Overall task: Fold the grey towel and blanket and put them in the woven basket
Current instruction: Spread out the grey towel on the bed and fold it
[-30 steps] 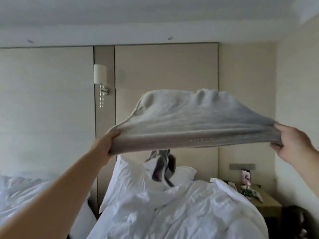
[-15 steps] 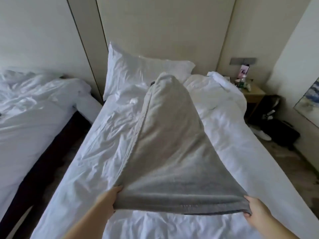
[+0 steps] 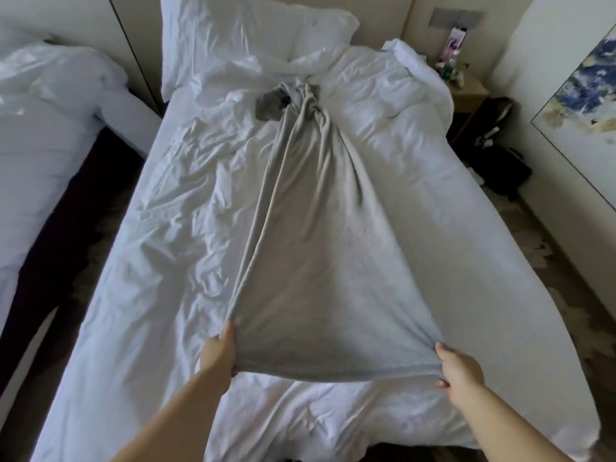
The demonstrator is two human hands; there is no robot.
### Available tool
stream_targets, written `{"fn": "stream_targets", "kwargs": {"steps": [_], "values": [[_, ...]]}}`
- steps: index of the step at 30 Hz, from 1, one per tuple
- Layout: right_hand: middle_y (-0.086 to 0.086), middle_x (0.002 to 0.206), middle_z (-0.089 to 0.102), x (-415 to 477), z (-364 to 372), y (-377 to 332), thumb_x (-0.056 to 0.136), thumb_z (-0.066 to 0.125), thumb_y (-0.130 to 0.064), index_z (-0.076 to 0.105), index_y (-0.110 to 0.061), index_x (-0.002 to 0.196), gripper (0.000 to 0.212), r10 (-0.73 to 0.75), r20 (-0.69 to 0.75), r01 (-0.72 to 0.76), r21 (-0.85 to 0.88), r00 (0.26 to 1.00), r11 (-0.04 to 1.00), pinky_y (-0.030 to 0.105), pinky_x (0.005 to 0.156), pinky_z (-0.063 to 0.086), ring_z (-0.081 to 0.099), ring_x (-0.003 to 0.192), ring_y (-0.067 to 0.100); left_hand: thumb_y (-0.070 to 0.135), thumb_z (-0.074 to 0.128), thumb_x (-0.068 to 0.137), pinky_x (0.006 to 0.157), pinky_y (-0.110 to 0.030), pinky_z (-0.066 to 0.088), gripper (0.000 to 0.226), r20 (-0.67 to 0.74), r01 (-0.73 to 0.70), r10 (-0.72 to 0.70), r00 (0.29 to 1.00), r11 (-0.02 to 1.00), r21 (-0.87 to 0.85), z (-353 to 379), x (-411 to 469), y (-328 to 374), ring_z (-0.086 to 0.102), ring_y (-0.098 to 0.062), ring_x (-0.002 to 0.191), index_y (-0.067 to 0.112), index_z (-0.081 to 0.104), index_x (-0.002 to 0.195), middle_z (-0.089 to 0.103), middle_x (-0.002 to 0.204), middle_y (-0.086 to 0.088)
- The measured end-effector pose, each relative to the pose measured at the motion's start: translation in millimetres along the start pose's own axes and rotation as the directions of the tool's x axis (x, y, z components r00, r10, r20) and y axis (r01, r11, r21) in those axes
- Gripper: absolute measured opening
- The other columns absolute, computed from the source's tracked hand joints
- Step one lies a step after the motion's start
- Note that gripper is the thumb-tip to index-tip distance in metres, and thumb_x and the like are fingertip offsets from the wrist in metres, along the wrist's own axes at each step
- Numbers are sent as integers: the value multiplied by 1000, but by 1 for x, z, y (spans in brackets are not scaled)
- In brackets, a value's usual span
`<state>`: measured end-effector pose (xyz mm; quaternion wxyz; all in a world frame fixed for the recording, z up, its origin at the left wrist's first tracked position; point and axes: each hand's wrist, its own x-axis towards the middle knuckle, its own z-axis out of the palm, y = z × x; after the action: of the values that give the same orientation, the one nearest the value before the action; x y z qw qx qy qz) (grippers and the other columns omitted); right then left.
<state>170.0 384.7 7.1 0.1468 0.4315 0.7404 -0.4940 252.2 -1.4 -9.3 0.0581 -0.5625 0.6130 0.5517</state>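
Note:
A light grey blanket (image 3: pixel 320 255) lies stretched along the white bed (image 3: pixel 450 235), wide at the near end and bunched narrow at the far end near the pillow. My left hand (image 3: pixel 218 353) grips its near left corner. Its near right corner is gripped by my right hand (image 3: pixel 458 368). The near edge is held taut between them, just above the sheet. A darker grey towel (image 3: pixel 271 106) lies crumpled beside the blanket's far end. The woven basket is not in view.
A white pillow (image 3: pixel 246 31) leans at the head of the bed. A second bed (image 3: pixel 43 105) stands to the left across a dark gap. A wooden nightstand (image 3: pixel 466 90) with small items and dark bags (image 3: pixel 500 161) sit on the right.
The blanket came down from up in the air onto the bed and now lies flatter and stretched out. My hands lowered with it and pulled back toward the foot of the bed.

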Motion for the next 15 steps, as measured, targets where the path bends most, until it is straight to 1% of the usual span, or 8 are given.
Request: {"fn": "stream_targets", "kwargs": {"steps": [2, 4, 7, 9, 10, 12, 13, 15], "values": [[12, 75, 55, -10, -17, 4, 93, 59, -23, 60, -7, 92, 16, -98, -34, 96, -51, 995, 994, 30, 49, 39, 49, 63, 27, 41, 46, 94, 61, -36, 49, 39, -61, -85, 86, 994, 996, 23, -9, -15, -8, 56, -33, 71, 4, 58, 91, 56, 78, -14], [11, 70, 55, -17, -37, 11, 93, 58, -20, 61, -6, 91, 15, -172, -71, 165, -93, 983, 982, 32, 51, 41, 50, 58, 27, 36, 46, 95, 71, -40, 47, 37, -150, -173, 185, 971, 981, 91, -21, -33, -18, 57, -36, 80, 1, 60, 93, 59, 84, -18], [14, 71, 57, -25, -67, 33, 92, 59, -20, 61, -7, 89, 14, -206, -96, 195, -112, 974, 974, 40, 60, 47, 54, 61, 31, 35, 45, 95, 68, -36, 39, 38, -240, -236, 270, 932, 958, 164, -41, -66, -41, 52, -33, 77, 1, 61, 88, 58, 82, -16], [15, 70, 57, -36, -88, 60, 92, 58, -21, 61, -7, 86, 15, -210, -76, 200, -120, 975, 972, 43, 65, 49, 55, 63, 33, 35, 45, 95, 68, -34, 37, 40, -266, -241, 279, 923, 956, 168, -52, -95, -64, 50, -32, 75, 0, 59, 83, 56, 80, -16], [14, 69, 56, -42, -99, 76, 92, 58, -21, 60, -7, 86, 16, -208, -62, 199, -130, 976, 971, 42, 63, 49, 54, 62, 32, 36, 44, 95, 69, -35, 37, 40, -267, -242, 280, 922, 956, 167, -57, -108, -78, 50, -32, 75, 1, 58, 82, 56, 81, -16], [11, 68, 55, -56, -122, 113, 94, 56, -22, 60, -8, 88, 16, -193, -18, 188, -162, 981, 969, 36, 54, 46, 51, 57, 29, 39, 44, 95, 74, -37, 42, 41, -247, -228, 266, 932, 958, 173, -65, -133, -113, 53, -34, 80, 2, 59, 84, 58, 85, -18], [9, 70, 54, -61, -134, 131, 94, 55, -23, 59, -9, 91, 15, -177, 2, 175, -177, 984, 969, 33, 51, 44, 51, 58, 27, 40, 44, 94, 78, -38, 46, 43, -228, -217, 254, 940, 960, 177, -69, -143, -131, 56, -36, 83, 1, 61, 87, 60, 87, -19], [6, 74, 51, -68, -158, 164, 96, 54, -23, 56, -9, 95, 14, -122, 17, 123, -225, 992, 967, 30, 49, 44, 49, 62, 25, 41, 46, 93, 84, -41, 49, 45, -197, -187, 221, 955, 966, 178, -74, -162, -168, 58, -39, 89, -1, 63, 91, 62, 92, -21]]}}
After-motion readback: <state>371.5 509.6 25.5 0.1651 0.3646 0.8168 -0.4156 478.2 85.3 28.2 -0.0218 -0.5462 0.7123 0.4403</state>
